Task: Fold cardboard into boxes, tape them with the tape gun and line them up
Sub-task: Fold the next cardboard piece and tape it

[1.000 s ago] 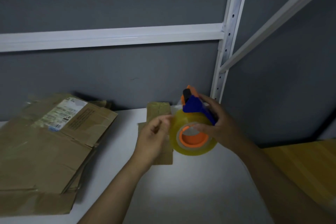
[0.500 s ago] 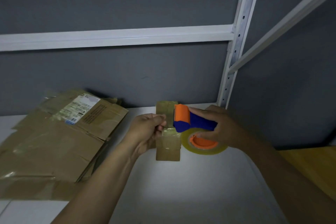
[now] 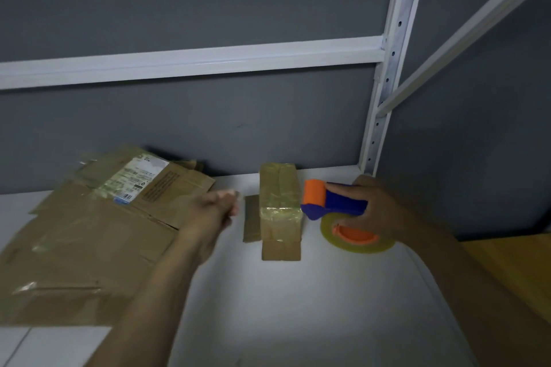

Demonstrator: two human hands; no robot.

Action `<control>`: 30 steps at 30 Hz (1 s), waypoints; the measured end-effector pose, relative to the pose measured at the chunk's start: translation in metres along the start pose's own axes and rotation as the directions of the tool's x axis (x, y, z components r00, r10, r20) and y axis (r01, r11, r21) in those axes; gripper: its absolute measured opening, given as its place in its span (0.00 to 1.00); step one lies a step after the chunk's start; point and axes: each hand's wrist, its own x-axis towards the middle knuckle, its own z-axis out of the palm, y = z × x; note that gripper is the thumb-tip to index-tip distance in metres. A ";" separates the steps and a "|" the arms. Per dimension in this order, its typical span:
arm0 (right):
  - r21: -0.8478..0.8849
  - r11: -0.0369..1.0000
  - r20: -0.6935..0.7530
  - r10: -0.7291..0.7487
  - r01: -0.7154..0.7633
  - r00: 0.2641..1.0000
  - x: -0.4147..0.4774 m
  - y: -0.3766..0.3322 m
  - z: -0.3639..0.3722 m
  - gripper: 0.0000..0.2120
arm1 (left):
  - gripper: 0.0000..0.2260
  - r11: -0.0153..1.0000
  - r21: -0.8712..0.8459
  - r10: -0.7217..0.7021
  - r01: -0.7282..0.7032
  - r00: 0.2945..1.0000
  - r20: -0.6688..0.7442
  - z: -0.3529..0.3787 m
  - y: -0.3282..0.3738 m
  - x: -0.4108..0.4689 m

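Note:
A small taped cardboard box stands on the white table near the back wall. My right hand grips the blue and orange tape gun, whose orange roller touches the box's right side; the yellowish tape roll hangs under it. My left hand is blurred, a little left of the box, fingers curled and holding nothing. A flat cardboard strip lies against the box's left side.
A stack of flattened cardboard with a white shipping label covers the table's left part. A white shelf upright and crossbar stand behind against a grey wall. A wooden surface shows at right.
My left hand has let go of the box's tape and moved away to the left. The tape gun has shifted to the box's right side, and the view has swung slightly left.

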 end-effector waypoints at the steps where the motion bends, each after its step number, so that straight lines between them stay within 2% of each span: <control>1: 0.054 0.998 -0.038 -0.027 0.029 0.999 0.000 -0.005 0.001 0.37 | 0.08 1.000 -0.011 0.008 -0.007 1.000 0.024 0.011 -0.003 -0.005; 4: 0.265 0.961 -0.123 -0.045 0.076 0.991 -0.008 -0.011 -0.001 0.37 | 0.09 0.996 -0.082 -0.033 0.042 0.995 0.098 0.030 -0.004 -0.018; 6: 0.340 0.938 -0.101 -0.037 0.070 0.994 -0.010 -0.016 -0.002 0.36 | 0.14 0.981 -0.139 -0.109 0.135 0.978 0.180 0.042 0.000 -0.025; 9: 0.379 0.920 -0.125 -0.054 0.099 0.991 -0.011 -0.022 0.000 0.36 | 0.27 0.947 -0.191 -0.196 0.259 0.936 0.294 0.058 0.010 -0.030; 12: 0.374 0.917 -0.147 -0.089 0.138 0.985 -0.012 -0.026 0.001 0.36 | 0.36 0.927 -0.230 -0.201 0.297 0.910 0.364 0.063 0.020 -0.029; 14: 0.364 0.923 -0.126 -0.086 0.127 0.988 -0.014 -0.027 -0.002 0.36 | 0.34 0.929 -0.252 -0.181 0.272 0.926 0.331 0.063 0.024 -0.028; 17: 0.316 0.941 -0.129 -0.086 0.123 0.988 -0.017 -0.026 -0.004 0.36 | 0.17 0.975 -0.166 -0.104 0.146 0.965 0.239 0.060 0.025 -0.028; 19: 0.299 0.948 -0.122 -0.079 0.113 0.989 -0.020 -0.024 -0.005 0.37 | 0.11 0.992 -0.084 -0.073 0.093 0.973 0.217 0.060 0.023 -0.027; 25: 0.140 0.982 -0.052 -0.119 0.125 0.992 -0.016 -0.021 -0.010 0.37 | 0.13 0.982 0.177 0.064 -0.069 0.997 0.037 0.060 0.023 -0.019; 30: 0.023 0.992 -0.012 -0.126 0.127 0.992 -0.009 -0.025 -0.014 0.37 | 0.13 0.958 0.273 0.098 -0.083 0.994 -0.042 0.053 0.019 -0.007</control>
